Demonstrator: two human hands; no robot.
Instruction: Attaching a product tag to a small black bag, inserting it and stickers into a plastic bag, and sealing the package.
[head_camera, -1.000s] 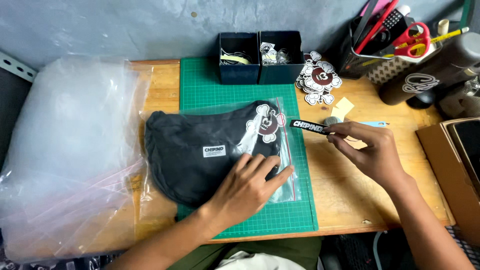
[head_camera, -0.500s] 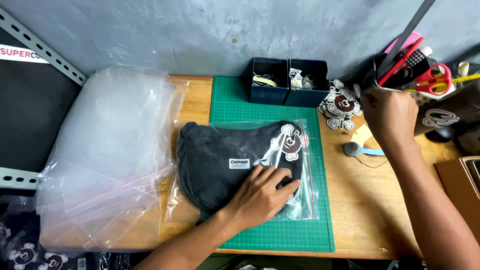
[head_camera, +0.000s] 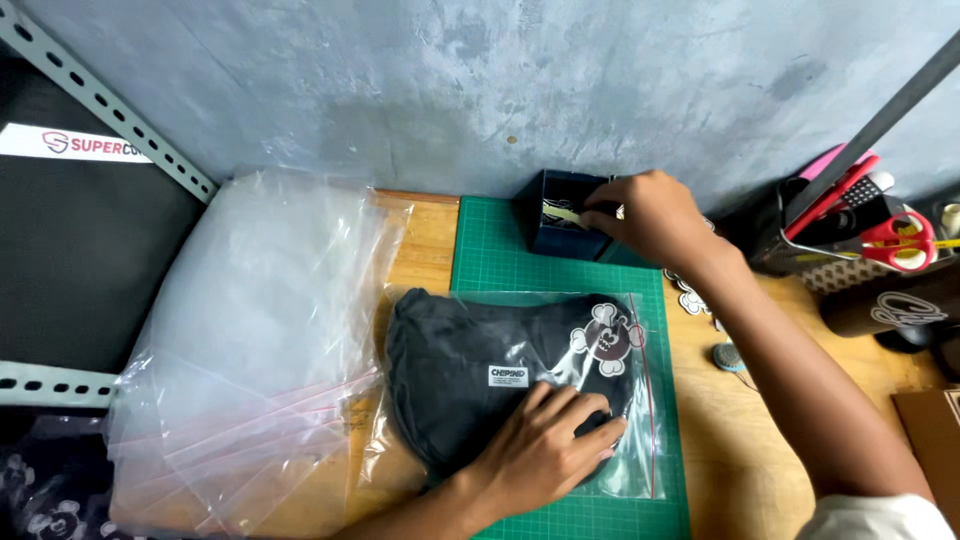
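Left hand: left hand (head_camera: 548, 452) lies flat, palm down with fingers spread, pressing on the lower right part of the clear plastic zip bag (head_camera: 640, 440); it clamps nothing.
Right hand: right hand (head_camera: 648, 215) reaches across to the far edge of the desk, its fingers curled together at the rim of the dark blue open box (head_camera: 556, 228); whether the fingertips pinch something there is hard to tell, since the back of the hand covers them.
Bagged item: folded black fabric garment (head_camera: 470, 375) sits inside the zip bag, with a small white rectangular label (head_camera: 508, 376) near its middle and a white and brown cartoon sticker (head_camera: 604, 338) at its upper right corner.
Bag position: the bag rests on the green gridded cutting mat (head_camera: 500, 262), its left part overhanging onto the wooden desk top (head_camera: 425, 250).
Box contents: pale strips show inside the box, just left of the right hand's fingers.
Left side: loose stack of empty clear plastic bags with pink seal strips (head_camera: 260, 350) lies beside the mat, partly over the desk's edge.
Right side: small round grey object (head_camera: 728, 356) sits on the wood near the right forearm; more cartoon stickers (head_camera: 688, 292) peek out under the wrist.
Far right: dark holder (head_camera: 800, 245) stands with red-handled scissors (head_camera: 900, 240) just beside it.
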